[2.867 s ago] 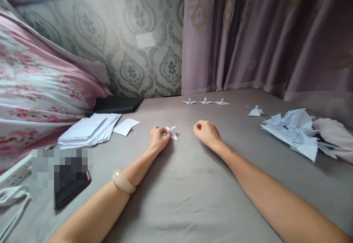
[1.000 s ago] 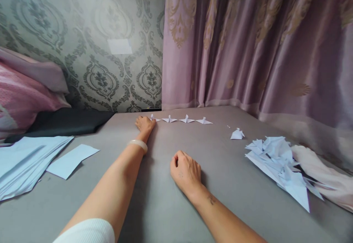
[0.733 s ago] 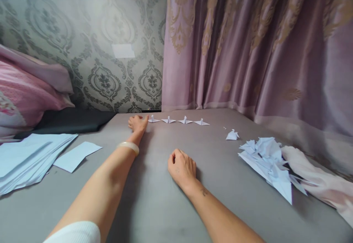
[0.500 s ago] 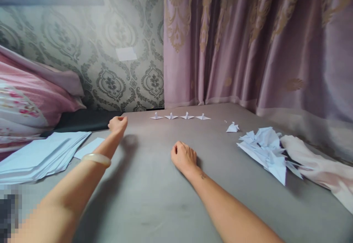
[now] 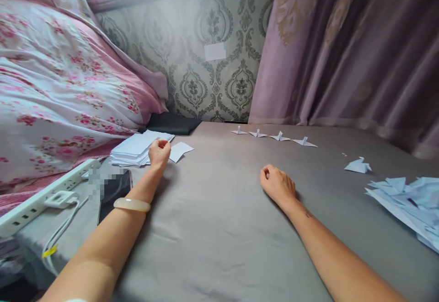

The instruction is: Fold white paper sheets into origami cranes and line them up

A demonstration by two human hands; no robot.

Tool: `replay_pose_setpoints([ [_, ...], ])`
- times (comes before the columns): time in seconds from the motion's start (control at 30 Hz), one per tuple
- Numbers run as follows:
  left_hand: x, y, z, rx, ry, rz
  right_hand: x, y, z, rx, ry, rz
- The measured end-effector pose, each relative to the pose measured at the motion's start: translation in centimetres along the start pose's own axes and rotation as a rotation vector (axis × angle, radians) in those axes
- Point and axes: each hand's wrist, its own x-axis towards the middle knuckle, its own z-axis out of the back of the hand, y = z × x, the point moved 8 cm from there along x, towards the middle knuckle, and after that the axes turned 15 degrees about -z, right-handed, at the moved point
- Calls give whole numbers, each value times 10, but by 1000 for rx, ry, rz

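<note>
My left hand (image 5: 159,153), with a pale bangle (image 5: 132,204) on its forearm, hovers at the right edge of a stack of white paper (image 5: 132,148). Its fingers are curled to the thumb, and no object shows in them. Just right of it lie loose white paper pieces (image 5: 181,151). My right hand (image 5: 278,184) rests on the grey cloth surface (image 5: 212,229) in a loose fist with nothing in it. Beyond it, several folded paper cranes (image 5: 279,136) stand in a row. Another folded paper bird (image 5: 358,165) sits farther right.
A heap of folded white paper (image 5: 408,206) lies at the right edge. On the left are a power strip (image 5: 44,201) with a charger and cables, a dark phone (image 5: 115,190) and floral bedding (image 5: 65,91). A black flat item (image 5: 174,123) lies by the wall.
The view has turned left, bringing the power strip and phone into sight. My left hand has moved leftward to the paper stack. My right hand stays resting on the cloth.
</note>
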Motion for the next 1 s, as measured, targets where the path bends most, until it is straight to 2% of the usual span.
replay_pose_setpoints([
  [0.17, -10, -7, -14, 6, 157, -105, 1, 0, -1, -8, -8, -5],
  [0.3, -19, -16, -29, 232, 369, -231, 2, 0, -3, -14, -11, 2],
  [0.4, -25, -18, -34, 354, 468, -294, 2, 0, -4, -17, -14, 12],
  [0.5, -30, -22, -33, 347, 491, -325, 0, 1, -3, -13, -15, 25],
  [0.7, -34, -42, -28, 248, 439, -358, 0, 0, -2, 18, -35, 35],
  [0.8, -40, -66, -30, -18, 405, -349, 3, -3, -1, 142, -46, 21],
  [0.9, -60, -89, -40, -752, 405, -82, 4, 0, 2, 462, -12, 51],
  [1.0, -95, -117, -55, -1064, 570, 129, 0, 7, 0, 815, 183, 35],
])
